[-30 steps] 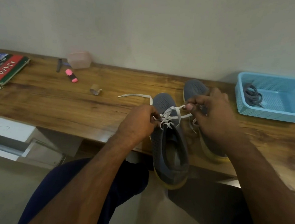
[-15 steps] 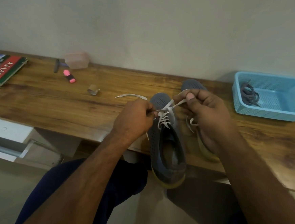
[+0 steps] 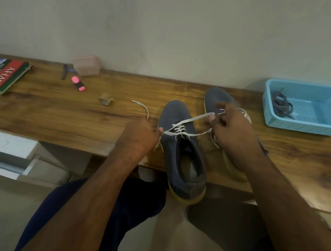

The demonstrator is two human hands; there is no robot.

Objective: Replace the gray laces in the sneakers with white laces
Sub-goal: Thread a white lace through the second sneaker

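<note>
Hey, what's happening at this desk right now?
A person is lacing a gray sneaker with a white lace. The left hand and right hand each pinch one end, pulling it taut across the eyelets. The second sneaker sits behind the right hand, and the old gray laces lie in the blue basket.

Two sneakers [image 3: 182, 146] [image 3: 219, 99]; one blue basket [image 3: 307, 124]; one book [image 3: 4, 77]; one pink highlighter [image 3: 78, 83]; one pink container [image 3: 87, 67]; two hands [image 3: 140, 136] [image 3: 233, 130].

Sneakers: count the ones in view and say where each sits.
2. One sneaker lies at the desk's front edge between both hands, heel overhanging. The second sneaker sits just right of it, mostly hidden behind the right hand.
</note>
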